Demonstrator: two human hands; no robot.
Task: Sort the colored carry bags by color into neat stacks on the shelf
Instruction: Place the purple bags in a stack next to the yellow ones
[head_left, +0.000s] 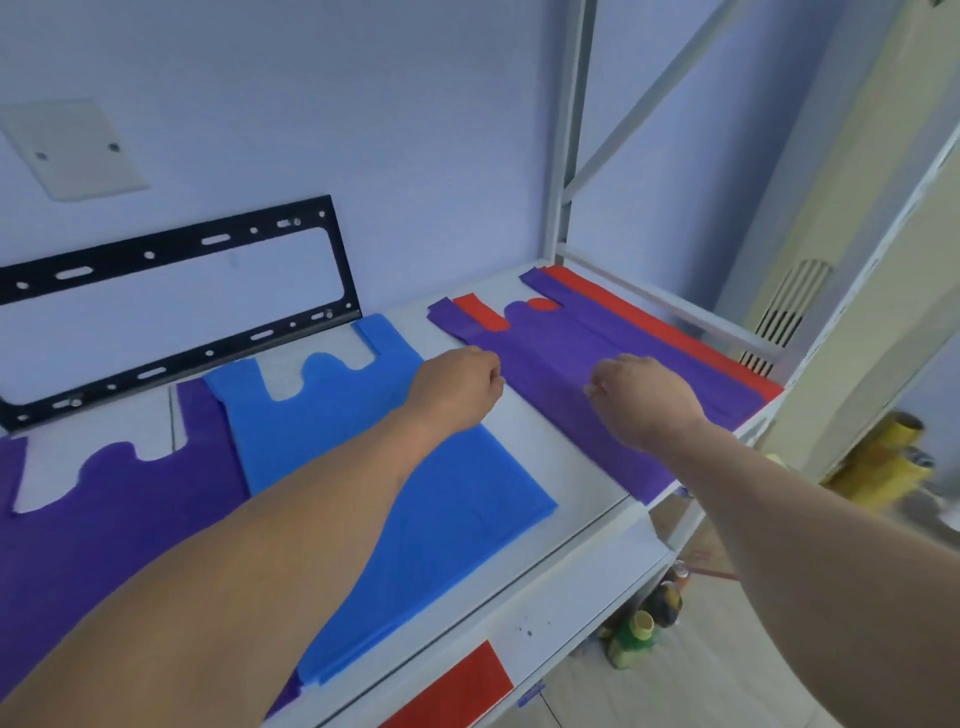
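Both hands have curled fingers: the left hand (457, 382) hovers between the blue bag (395, 467) and the right-end purple bag (597, 384); the right hand (641, 397) rests on that purple bag, whether pinching it is unclear; it overlies a red bag (649, 317) on the white shelf (545, 587)

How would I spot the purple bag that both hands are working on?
Start at the white metal shelf and go to its right end, by the upright post. The purple vest-style carry bag there lies on top of a red carry bag. Unlike the other purple carry bag at far left, red shows along its edge.
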